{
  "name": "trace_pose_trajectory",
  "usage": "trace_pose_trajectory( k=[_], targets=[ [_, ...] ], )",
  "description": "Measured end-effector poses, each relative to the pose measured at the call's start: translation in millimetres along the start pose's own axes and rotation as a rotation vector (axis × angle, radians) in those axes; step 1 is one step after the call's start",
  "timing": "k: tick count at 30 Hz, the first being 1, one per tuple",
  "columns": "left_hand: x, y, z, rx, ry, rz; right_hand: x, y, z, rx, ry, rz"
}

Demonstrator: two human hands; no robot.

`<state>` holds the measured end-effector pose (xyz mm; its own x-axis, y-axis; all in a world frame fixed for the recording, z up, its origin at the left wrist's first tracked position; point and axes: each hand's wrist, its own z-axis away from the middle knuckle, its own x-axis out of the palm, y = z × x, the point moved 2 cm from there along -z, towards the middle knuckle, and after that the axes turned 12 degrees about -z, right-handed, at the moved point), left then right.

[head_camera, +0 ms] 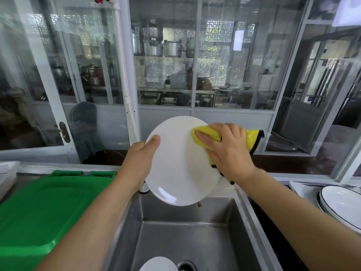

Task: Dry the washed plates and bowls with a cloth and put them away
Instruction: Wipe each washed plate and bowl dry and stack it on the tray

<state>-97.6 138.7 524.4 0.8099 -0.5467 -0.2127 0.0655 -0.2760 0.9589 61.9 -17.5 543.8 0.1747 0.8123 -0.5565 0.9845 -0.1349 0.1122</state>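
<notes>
A round white plate (175,169) is held tilted above the steel sink (195,227). My left hand (139,161) grips its left rim, thumb on the front face and fingers hidden behind. My right hand (228,147) presses a yellow cloth with a black edge (207,136) against the plate's upper right part; the cloth hangs out behind the hand and below the plate's rim. Another white dish (159,264) lies in the sink bottom beside the drain (186,266).
A green plastic lid or board (39,208) covers the counter on the left. White plates with dark rims (343,206) are stacked on the right counter. A glass partition (195,65) stands right behind the sink. A white box edge (5,173) shows at far left.
</notes>
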Motion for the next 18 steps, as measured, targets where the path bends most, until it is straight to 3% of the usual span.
trace_pose_trajectory(
  k=[5,13,18],
  targets=[
    [0,1,0,0.01,0.022,0.03,-1,0,-20,0.002,0.027,0.03],
    [4,-5,4,-0.034,0.163,0.31,26,-49,35,0.242,0.009,-0.018],
    [19,-13,4,-0.067,0.185,0.365,41,-92,42,0.198,-0.048,-0.16]
  ],
)
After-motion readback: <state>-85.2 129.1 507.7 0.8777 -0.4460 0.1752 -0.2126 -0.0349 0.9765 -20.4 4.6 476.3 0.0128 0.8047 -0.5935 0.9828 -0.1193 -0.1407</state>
